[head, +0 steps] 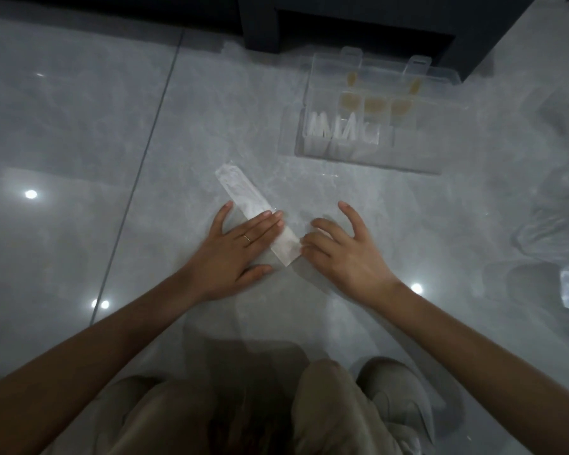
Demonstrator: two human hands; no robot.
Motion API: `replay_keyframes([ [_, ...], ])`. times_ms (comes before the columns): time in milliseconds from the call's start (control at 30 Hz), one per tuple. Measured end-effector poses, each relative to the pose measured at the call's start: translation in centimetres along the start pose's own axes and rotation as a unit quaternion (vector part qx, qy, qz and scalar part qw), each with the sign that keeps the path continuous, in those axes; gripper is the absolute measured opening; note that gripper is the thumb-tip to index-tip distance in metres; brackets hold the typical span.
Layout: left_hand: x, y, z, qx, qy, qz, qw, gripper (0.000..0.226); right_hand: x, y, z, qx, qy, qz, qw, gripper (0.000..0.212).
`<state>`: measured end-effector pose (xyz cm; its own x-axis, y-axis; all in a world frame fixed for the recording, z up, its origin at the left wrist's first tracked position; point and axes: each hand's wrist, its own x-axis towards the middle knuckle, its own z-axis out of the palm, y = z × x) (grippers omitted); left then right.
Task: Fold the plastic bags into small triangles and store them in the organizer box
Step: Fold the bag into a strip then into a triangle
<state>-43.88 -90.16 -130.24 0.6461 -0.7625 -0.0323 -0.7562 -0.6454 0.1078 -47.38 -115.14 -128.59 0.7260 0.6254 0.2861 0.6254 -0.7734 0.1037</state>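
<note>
- Strip of folded plastic bag, white and translucent, lies flat on the glossy grey floor, running diagonally. Its near end sits between the two hands and its far end reaches past the left fingertips, up and to the left.
- Left hand lies palm down across the near half of the strip. Its fingers are straight and close together, pressing the plastic to the floor. The thumb rests on the tile just short of the strip's near corner, and a thin ring shows on one finger.
- Right hand meets the strip's near end from the other side. Its fingers are bent, with the tips at the end edge, and the little finger is spread wide away from the strip. The thumb is hidden and the hand is blurred, so I cannot tell whether it pinches the plastic or only touches it.
- Organizer box, clear, stands well beyond the right hand, with its lid open on the far side.
- White folded triangles stand in the box's nearer row of compartments, and yellowish ones in the row behind.
- Loose plastic bags lie in a crumpled heap well out to the right of the right hand.
- Dark furniture stands beyond the box.
- Knees in beige trousers and a pale shoe show below the forearms.
</note>
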Motion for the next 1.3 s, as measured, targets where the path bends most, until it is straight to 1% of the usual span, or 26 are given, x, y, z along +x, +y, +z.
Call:
replay_keyframes([
  [100, 0.0, 0.1, 0.1, 0.003, 0.007, 0.0, 1.0, 0.066, 0.5, 0.8, 0.2, -0.032, 0.027, -0.051, 0.998, 0.029],
  [167, 0.0, 0.1, 0.1, 0.007, 0.01, 0.0, 1.0, 0.065, 0.6, 1.2, 0.3, -0.034, 0.036, -0.072, 0.996, 0.034],
  [400, 0.0, 0.0, 0.3, 0.003, 0.013, 0.0, 1.0, 0.064, 1.1, 1.4, 0.8, -0.002, 0.066, -0.098, 0.993, 0.028],
  [500, -0.1, 0.0, 0.4, 0.008, 0.013, -0.006, 1.0, 0.063, 1.7, 1.4, 0.7, 0.045, 0.051, -0.091, 0.994, 0.022],
  [600, -0.1, 0.0, 0.5, -0.008, 0.014, -0.004, 1.0, 0.062, 2.5, 1.3, 0.4, 0.137, 0.017, -0.061, 0.988, 0.011],
  [700, 0.0, 0.3, 0.5, -0.076, 0.033, 0.006, 0.997, 0.061, 3.4, 1.0, -0.4, 0.222, -0.019, -0.003, 0.975, 0.011],
  [800, -0.1, 1.5, 0.3, -0.207, 0.061, -0.051, 0.975, 0.055, 4.0, 0.9, -1.5, 0.322, -0.086, 0.061, 0.941, 0.016],
  [867, -0.2, 2.8, 0.5, -0.294, 0.1, -0.118, 0.943, 0.041, 4.3, 0.8, -2.1, 0.395, -0.128, 0.126, 0.901, 0.005],
  [900, -0.1, 3.4, 0.5, -0.331, 0.115, -0.162, 0.923, 0.037, 4.4, 0.7, -2.2, 0.428, -0.144, 0.162, 0.877, 0.004],
  [967, 0.3, 4.1, 0.3, -0.384, 0.122, -0.248, 0.881, 0.051, 4.7, 0.7, -2.1, 0.487, -0.164, 0.216, 0.83, 0.007],
  [1033, 0.9, 4.3, -0.1, -0.414, 0.129, -0.286, 0.854, 0.059, 5.2, 0.7, -1.7, 0.536, -0.142, 0.25, 0.794, 0.007],
  [1067, 1.2, 4.3, -0.5, -0.431, 0.134, -0.292, 0.843, 0.057, 5.5, 0.8, -1.5, 0.556, -0.121, 0.271, 0.776, 0.008],
  [1133, 1.8, 4.2, -0.9, -0.458, 0.146, -0.287, 0.828, 0.042, 5.9, 1.1, -1.0, 0.588, -0.103, 0.308, 0.741, 0.005],
  [1200, 2.2, 4.1, -1.2, -0.466, 0.156, -0.27, 0.828, 0.036, 6.2, 1.5, -0.9, 0.598, -0.108, 0.315, 0.729, 0.01],
  [1267, 2.4, 4.0, -1.2, -0.469, 0.152, -0.272, 0.826, 0.042, 6.5, 1.8, -0.7, 0.574, -0.105, 0.313, 0.749, 0.008],
  [1300, 2.6, 3.8, -1.1, -0.468, 0.139, -0.285, 0.825, 0.05, 6.7, 1.9, -0.6, 0.558, -0.098, 0.317, 0.76, 0.007],
])
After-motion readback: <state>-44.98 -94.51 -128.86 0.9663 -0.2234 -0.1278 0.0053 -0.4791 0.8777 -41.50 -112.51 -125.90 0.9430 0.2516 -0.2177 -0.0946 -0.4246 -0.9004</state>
